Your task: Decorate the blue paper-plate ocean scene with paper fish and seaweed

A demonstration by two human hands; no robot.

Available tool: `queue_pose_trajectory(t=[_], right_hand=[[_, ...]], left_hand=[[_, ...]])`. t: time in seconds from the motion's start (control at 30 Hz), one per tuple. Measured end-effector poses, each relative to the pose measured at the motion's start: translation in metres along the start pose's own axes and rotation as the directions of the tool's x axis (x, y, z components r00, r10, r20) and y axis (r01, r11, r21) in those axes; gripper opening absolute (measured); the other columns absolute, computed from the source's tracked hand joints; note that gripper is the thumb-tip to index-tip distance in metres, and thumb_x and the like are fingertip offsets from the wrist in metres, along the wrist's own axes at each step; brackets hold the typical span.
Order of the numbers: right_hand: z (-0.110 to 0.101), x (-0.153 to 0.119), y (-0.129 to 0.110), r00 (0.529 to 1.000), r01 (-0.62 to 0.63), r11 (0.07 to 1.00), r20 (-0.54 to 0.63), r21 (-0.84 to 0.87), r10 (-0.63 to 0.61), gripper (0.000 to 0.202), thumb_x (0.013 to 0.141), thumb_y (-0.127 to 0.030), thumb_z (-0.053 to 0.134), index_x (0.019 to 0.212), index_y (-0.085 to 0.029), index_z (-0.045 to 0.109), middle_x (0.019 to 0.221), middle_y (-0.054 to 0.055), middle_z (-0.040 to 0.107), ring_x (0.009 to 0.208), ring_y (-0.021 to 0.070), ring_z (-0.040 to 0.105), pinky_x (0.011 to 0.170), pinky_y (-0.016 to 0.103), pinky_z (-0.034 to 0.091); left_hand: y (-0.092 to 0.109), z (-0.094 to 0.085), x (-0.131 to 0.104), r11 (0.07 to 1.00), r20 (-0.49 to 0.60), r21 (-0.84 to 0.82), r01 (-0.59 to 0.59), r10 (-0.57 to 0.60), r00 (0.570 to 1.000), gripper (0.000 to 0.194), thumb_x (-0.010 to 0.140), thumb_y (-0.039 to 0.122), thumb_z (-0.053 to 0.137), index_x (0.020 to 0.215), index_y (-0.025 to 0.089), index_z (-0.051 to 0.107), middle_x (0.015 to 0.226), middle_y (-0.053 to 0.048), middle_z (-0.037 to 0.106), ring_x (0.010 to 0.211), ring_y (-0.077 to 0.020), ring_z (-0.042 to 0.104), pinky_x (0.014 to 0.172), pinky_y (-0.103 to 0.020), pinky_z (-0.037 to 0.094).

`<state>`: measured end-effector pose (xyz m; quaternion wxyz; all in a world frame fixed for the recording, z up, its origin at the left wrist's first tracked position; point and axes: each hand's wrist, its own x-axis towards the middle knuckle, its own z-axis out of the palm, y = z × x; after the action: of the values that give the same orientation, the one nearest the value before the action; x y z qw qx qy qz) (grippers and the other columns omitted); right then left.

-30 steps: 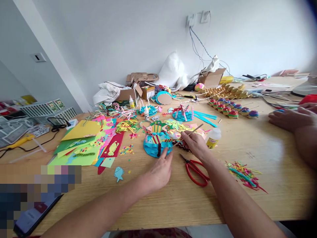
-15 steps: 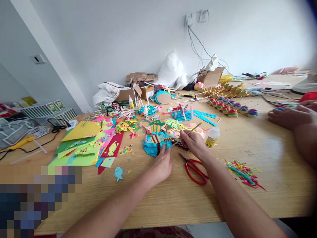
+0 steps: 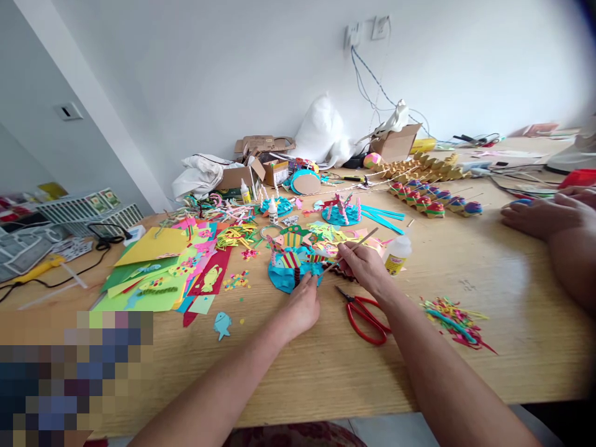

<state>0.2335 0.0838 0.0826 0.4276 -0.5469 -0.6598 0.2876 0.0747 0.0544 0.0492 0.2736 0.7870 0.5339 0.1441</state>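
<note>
1 head-worn camera looks forward and down past the hands (image 3: 302, 305) to the wall (image 3: 223, 74).

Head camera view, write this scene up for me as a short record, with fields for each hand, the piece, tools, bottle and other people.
Left hand: left hand, fingers at the near edge of the round blue base
Right hand: right hand, holding a thin stick; whether its lower end touches the base is unclear
Piece: striped paper fish above the base
Tool: red-handled scissors on the table
Bottle: yellow-labelled bottle, upright
Other people: another person's hand, far right
</note>
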Motion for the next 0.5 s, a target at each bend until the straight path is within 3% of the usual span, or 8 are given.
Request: queue_pose_trajectory(t=[0.17,0.33,0.5], right_hand=[[-0.001,0.000,0.001,0.998,-0.008,1.000,-0.061,-0.012,0.008,0.043,0.083,-0.051,0.033,0.060,-0.018,0.049,0.048,-0.001,0.050,0.041,0.0097,0.045,0.042,0.022,0.034],[-0.003,0.002,0.007,0.971,-0.032,0.999,-0.239,-0.010,0.029,0.047,0.082,-0.054,0.034,0.059,-0.017,0.053,0.047,0.001,0.051,0.044,0.0115,0.047,0.044,0.023,0.034],[-0.012,-0.002,0.000,0.926,0.019,0.998,-0.375,-0.065,-0.042,0.045,0.084,-0.049,0.032,0.058,-0.018,0.051,0.047,0.000,0.048,0.047,0.0119,0.047,0.046,0.023,0.034]], left_hand=[[0.000,-0.001,0.000,1.000,0.007,0.023,-0.009,0.009,1.000,0.056,0.077,0.004,0.035,0.132,0.006,0.035,0.141,-0.014,0.029,0.131,-0.0211,0.024,0.110,-0.035,0.020],[-0.003,0.001,0.000,0.999,0.015,0.041,-0.022,0.022,1.000,0.054,0.078,0.006,0.034,0.132,0.006,0.035,0.142,-0.014,0.028,0.131,-0.0214,0.025,0.110,-0.036,0.021],[-0.004,0.002,0.000,0.999,0.015,0.039,-0.021,0.021,1.000,0.051,0.081,0.010,0.034,0.131,0.005,0.036,0.141,-0.015,0.029,0.132,-0.0222,0.024,0.110,-0.036,0.020]])
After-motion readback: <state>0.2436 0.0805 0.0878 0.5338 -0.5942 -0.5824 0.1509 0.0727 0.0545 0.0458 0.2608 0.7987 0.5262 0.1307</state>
